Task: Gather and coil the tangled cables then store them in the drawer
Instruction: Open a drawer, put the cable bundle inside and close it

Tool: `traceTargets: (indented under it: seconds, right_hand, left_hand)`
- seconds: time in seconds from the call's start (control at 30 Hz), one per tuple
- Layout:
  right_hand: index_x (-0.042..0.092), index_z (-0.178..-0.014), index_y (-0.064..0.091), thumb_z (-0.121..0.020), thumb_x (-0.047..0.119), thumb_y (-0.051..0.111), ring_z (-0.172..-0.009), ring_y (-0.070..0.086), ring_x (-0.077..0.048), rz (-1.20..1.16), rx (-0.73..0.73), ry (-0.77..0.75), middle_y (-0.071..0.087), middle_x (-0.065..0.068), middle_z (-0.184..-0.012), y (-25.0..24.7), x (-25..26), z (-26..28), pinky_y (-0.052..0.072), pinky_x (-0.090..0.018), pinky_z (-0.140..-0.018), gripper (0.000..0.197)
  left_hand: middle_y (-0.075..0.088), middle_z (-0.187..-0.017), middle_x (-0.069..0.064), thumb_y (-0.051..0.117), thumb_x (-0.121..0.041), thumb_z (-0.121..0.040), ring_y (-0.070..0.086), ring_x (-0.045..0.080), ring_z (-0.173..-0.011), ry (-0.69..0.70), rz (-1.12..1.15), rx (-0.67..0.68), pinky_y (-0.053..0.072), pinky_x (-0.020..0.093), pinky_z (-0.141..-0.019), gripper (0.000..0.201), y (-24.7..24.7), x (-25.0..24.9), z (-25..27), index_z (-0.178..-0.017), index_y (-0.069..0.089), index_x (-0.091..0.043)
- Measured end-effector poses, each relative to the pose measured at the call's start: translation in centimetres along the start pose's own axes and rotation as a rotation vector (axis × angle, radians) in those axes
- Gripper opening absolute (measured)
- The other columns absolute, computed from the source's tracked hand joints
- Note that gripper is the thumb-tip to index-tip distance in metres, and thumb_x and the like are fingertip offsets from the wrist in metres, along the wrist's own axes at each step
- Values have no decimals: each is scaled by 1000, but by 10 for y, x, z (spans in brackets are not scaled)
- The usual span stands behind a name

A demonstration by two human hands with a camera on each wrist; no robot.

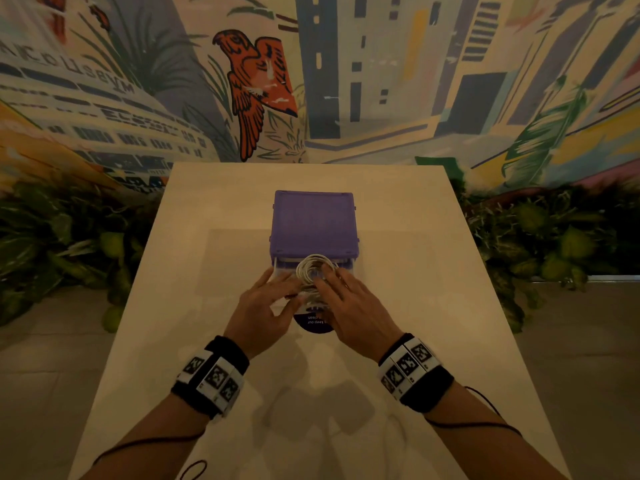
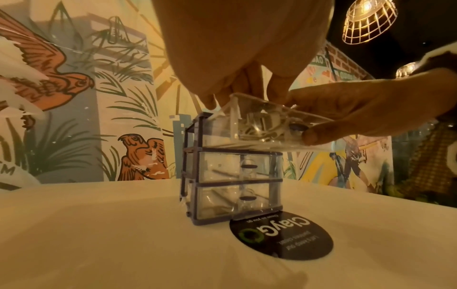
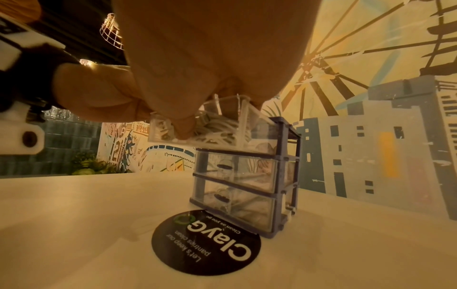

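A purple-framed drawer unit (image 1: 313,223) with three clear drawers stands mid-table. Its top drawer (image 2: 247,133) is pulled out toward me and holds a white coiled cable (image 1: 313,270); the coil rises above the rim. My left hand (image 1: 282,282) lies with straight fingers on the drawer's left rim and the coil's edge. My right hand (image 1: 332,282) reaches over the coil, its thumb (image 3: 183,129) against the drawer's front wall, so it pinches the drawer front. The two lower drawers (image 3: 235,185) are closed. In the wrist views the cable (image 3: 217,127) shows through the clear walls.
A round black sticker (image 1: 313,323) lies on the pale table (image 1: 433,341) just in front of the unit. Green plants (image 1: 554,244) line both sides of the table and a painted mural wall stands behind. A wire lamp (image 2: 368,19) hangs overhead.
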State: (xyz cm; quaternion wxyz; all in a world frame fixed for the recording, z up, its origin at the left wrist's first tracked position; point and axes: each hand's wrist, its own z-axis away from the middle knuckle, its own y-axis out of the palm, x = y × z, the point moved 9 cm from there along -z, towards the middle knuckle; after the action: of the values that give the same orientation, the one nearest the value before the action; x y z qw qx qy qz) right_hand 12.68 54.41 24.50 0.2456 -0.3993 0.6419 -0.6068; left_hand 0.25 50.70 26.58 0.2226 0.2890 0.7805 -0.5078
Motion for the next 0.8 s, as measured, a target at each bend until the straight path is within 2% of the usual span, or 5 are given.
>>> traceTargets:
  seconds: [0.1,0.23,0.37,0.5,0.8]
  right_hand:
    - [5,-142,36,-87,30,66,-130,43,-36,19,-2,-12,43,-20,-145,0,0,0,42,-43,-103,67]
    - [4,-140,39,-88,30,63,-129,44,-38,16,2,-15,45,-21,-143,-1,-1,0,43,-45,-103,63]
    - [5,-138,40,-88,28,60,-129,43,-39,-6,13,-11,41,-22,-146,-1,-1,-2,45,-48,-101,59]
    - [8,-137,37,-84,19,70,-130,42,-41,-14,-41,0,28,-28,-151,-6,0,0,43,-43,-102,64]
    - [5,-131,43,-83,28,71,-123,49,-41,95,-17,-38,45,-28,-140,-4,3,-2,47,-46,-98,60]
  left_hand:
    - [69,-116,0,74,-18,-82,63,10,-101,-36,19,19,37,16,-102,47,-3,7,-9,-127,61,-15]
    - [64,-118,0,57,-37,-87,54,19,-108,55,-243,167,34,34,-100,50,5,7,-20,-134,54,-22]
    - [65,-115,-1,56,-42,-85,54,20,-108,148,-439,224,30,40,-100,40,4,7,-29,-121,63,-25]
    - [67,-114,-2,48,-48,-85,57,22,-110,156,-459,263,32,42,-99,44,6,7,-31,-116,66,-22]
    - [65,-112,-1,46,-54,-85,56,23,-108,172,-527,273,32,43,-96,48,4,7,-33,-117,67,-26]
